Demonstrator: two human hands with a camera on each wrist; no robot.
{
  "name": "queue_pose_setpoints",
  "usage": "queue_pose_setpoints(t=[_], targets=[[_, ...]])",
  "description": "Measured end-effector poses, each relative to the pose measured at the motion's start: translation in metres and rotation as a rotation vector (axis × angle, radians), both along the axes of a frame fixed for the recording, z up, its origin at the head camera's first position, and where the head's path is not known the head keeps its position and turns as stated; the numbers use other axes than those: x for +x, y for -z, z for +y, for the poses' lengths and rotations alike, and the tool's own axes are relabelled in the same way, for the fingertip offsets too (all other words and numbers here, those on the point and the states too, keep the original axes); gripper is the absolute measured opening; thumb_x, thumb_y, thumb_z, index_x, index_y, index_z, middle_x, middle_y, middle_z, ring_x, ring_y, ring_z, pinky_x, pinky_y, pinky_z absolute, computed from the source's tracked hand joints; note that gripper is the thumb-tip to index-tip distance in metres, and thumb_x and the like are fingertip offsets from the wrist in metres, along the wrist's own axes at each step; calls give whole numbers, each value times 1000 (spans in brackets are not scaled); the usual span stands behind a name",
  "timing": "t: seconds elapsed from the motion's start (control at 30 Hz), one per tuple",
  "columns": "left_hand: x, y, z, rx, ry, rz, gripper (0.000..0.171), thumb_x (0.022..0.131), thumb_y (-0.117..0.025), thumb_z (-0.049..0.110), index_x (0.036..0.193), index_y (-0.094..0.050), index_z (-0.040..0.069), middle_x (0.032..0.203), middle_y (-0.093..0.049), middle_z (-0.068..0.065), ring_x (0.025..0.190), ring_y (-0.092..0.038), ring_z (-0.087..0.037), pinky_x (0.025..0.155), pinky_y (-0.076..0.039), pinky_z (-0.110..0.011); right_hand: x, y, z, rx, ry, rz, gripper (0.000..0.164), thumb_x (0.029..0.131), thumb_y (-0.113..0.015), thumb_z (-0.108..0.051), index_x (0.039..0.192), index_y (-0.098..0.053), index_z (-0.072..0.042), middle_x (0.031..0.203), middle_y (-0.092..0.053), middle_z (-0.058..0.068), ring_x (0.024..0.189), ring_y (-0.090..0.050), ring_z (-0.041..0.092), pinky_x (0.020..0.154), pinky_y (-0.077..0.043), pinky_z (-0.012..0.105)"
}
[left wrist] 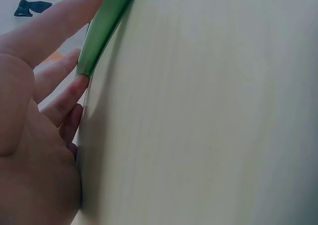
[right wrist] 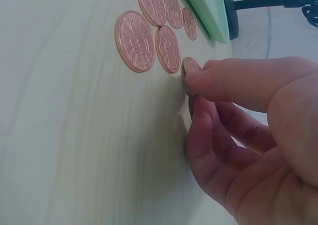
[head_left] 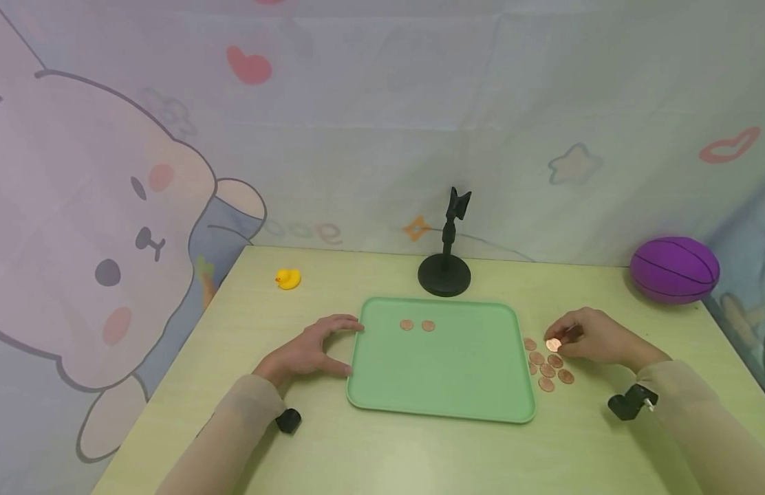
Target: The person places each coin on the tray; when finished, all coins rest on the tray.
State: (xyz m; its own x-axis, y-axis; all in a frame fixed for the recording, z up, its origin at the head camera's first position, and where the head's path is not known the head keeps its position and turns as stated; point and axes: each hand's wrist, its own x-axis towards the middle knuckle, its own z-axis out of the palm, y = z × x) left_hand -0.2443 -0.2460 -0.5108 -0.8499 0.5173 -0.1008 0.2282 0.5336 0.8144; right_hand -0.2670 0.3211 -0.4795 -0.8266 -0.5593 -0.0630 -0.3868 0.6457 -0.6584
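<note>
A light green tray (head_left: 444, 371) lies on the table, with two copper coins side by side near its back edge, one of them the left coin (head_left: 406, 324). My left hand (head_left: 311, 347) is at the tray's left side, thumb and fingers spread apart, fingertips at the rim. In the left wrist view those straight fingers touch the green edge (left wrist: 102, 34). Right of the tray, my right hand (head_left: 596, 340) pinches a shiny copper coin (head_left: 553, 345) between thumb and fingers; the thumb partly covers it in the right wrist view. Several loose copper coins (head_left: 547, 370) lie beside that hand, close to the tray's right rim.
A black stand (head_left: 444, 275) with a round base rises behind the tray. At the back left sits a yellow toy duck (head_left: 288, 278), and a purple ball (head_left: 675, 270) rests at the back right corner. A printed cloth (head_left: 370, 158) hangs behind the table (head_left: 419, 454).
</note>
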Motion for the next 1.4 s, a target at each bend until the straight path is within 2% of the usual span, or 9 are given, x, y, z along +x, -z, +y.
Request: queue_pose_setpoints(t=[0.37, 0.8, 1.0, 1.17, 1.4], targets=[[-1, 1, 0, 7, -7, 0, 74, 78, -95, 27, 144, -62, 28, 165, -40, -3, 156, -25, -35, 125, -14, -67, 1, -1, 1, 18, 10, -8, 22, 87, -81, -3, 110, -80, -4, 104, -77, 5, 92, -72, 11, 82, -60, 25], [-2, 2, 0, 0, 6, 16, 74, 79, -94, 27, 145, -61, 26, 163, -42, -4, 155, -27, -36, 125, -15, -66, 1, -1, 2, 11, -11, -19, 26, 85, -87, -10, 109, -80, -4, 101, -78, 2, 90, -74, 11, 79, -60, 24], [-1, 3, 0, 0, 4, 12, 74, 79, -94, 27, 145, -61, 26, 163, -42, -4, 155, -26, -36, 125, -15, -67, 0, 1, 2, 29, -30, 36, 24, 86, -87, -13, 108, -80, -5, 102, -76, 1, 89, -72, 7, 79, -60, 25], [-1, 1, 1, 0, 3, 6, 74, 79, -94, 27, 145, -61, 27, 164, -41, -3, 155, -26, -35, 125, -15, -66, -1, 1, 2, 31, -40, 97, 17, 89, -85, -11, 105, -80, -9, 97, -74, -4, 85, -68, 3, 77, -60, 26], [0, 0, 0, -6, 0, 2, 74, 79, -94, 27, 145, -61, 27, 164, -40, -3, 156, -25, -35, 125, -16, -66, -3, -5, -14, 18, -35, 169, 10, 95, -80, -17, 104, -80, -12, 89, -72, -10, 82, -66, 3, 78, -61, 28]])
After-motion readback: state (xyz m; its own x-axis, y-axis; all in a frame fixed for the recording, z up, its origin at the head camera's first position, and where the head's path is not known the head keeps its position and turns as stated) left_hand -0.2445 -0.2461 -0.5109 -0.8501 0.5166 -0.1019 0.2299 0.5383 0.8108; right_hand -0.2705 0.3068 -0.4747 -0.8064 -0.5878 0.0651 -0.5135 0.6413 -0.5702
